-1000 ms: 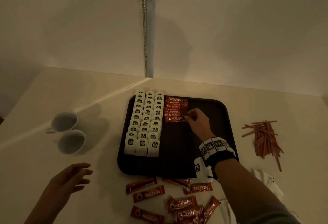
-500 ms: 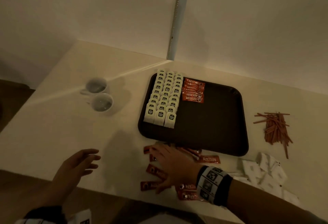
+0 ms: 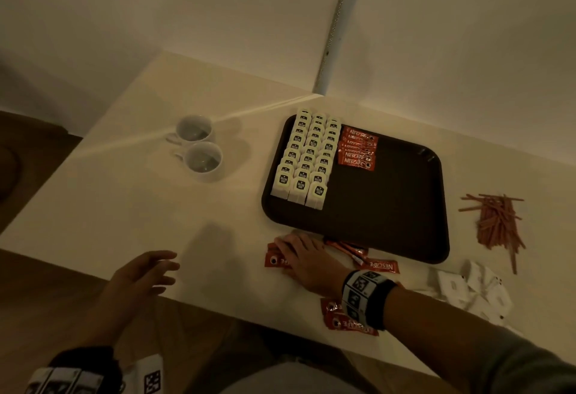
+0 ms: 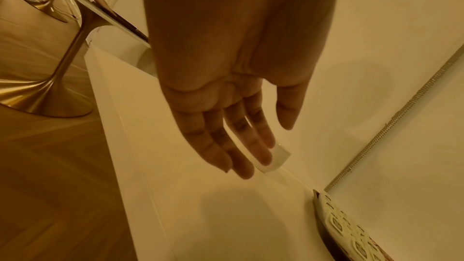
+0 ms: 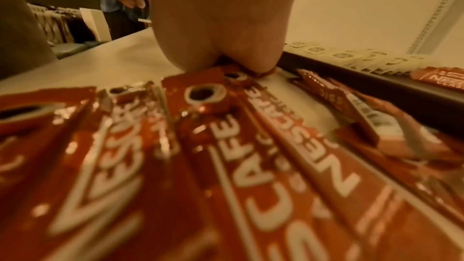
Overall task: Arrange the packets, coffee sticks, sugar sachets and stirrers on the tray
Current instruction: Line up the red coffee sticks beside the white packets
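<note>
Right hand (image 3: 307, 261): flat on loose sticks (image 3: 381, 265), fingers out, palm down; whether it grips one, cannot tell
Left hand (image 3: 140, 275): off to its left, over table (image 3: 124, 206) edge; fingers slack, empty
Tray (image 3: 389, 222): just beyond right hand; packets (image 3: 307, 156) in three rows, stick stack (image 3: 358, 150) beside them
Stirrers (image 3: 498, 222): far right of it, off tray
Sachets (image 3: 473, 290): right of its wrist, off tray

We seem to be in a café or hotel refreshment area: a pale counter (image 3: 131, 206) against plain white walls carries a dark serving tray (image 3: 389, 206) stocked with rows of packets (image 3: 304, 163) and two white cups (image 3: 199, 147). Nearby we see a wood floor (image 4: 50, 186) and a gold pedestal table base (image 4: 50, 94).
</note>
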The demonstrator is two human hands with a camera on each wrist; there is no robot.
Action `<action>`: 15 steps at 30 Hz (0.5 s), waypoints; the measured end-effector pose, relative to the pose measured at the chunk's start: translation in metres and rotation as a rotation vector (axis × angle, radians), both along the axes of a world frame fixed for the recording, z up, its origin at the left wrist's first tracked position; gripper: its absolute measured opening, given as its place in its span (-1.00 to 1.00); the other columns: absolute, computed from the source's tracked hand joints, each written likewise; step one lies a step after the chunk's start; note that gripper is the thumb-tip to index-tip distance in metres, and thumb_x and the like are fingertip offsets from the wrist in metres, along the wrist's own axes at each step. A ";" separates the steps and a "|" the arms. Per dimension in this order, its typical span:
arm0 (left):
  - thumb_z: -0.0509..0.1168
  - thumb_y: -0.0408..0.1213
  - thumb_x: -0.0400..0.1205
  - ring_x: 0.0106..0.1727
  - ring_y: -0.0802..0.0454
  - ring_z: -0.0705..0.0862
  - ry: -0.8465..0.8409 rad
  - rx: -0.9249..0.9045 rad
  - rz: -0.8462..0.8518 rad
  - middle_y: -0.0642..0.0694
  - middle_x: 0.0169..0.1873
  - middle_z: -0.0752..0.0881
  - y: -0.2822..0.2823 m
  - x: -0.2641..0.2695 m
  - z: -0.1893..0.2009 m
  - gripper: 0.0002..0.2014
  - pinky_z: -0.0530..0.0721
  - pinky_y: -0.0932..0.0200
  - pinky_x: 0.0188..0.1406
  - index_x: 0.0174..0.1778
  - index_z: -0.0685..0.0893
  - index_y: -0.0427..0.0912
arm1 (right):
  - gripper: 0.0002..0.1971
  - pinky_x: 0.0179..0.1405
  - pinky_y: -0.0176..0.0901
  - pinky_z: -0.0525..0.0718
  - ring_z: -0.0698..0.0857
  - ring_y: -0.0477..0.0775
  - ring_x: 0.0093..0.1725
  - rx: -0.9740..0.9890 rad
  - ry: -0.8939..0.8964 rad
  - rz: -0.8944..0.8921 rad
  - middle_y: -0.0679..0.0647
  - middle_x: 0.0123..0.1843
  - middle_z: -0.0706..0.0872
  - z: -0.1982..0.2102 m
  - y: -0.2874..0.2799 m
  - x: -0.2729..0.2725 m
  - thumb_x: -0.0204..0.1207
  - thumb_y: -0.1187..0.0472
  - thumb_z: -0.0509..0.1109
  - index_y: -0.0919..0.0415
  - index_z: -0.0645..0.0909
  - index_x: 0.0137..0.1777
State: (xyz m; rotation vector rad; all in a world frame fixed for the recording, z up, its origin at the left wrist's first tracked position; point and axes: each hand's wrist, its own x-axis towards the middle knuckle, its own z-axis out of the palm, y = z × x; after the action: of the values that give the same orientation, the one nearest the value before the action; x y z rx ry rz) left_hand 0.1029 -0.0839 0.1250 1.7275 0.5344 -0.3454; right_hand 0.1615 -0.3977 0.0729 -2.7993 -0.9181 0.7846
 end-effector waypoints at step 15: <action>0.20 -0.31 0.71 -0.07 -0.06 0.76 -0.139 0.002 -0.127 0.00 -0.15 0.80 -0.030 0.049 0.021 -0.83 0.68 0.10 -0.02 0.06 0.71 -0.11 | -0.58 0.24 -0.11 0.56 0.61 0.07 0.13 0.120 0.087 -0.127 0.21 0.37 0.48 0.038 0.028 0.025 0.67 0.27 0.15 0.27 0.24 0.50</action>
State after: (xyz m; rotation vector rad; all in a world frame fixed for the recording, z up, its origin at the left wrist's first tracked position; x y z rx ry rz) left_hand 0.1520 -0.1135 0.1460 1.7771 0.3248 -0.3119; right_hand 0.1867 -0.3694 0.1110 -2.6663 -0.7401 0.7981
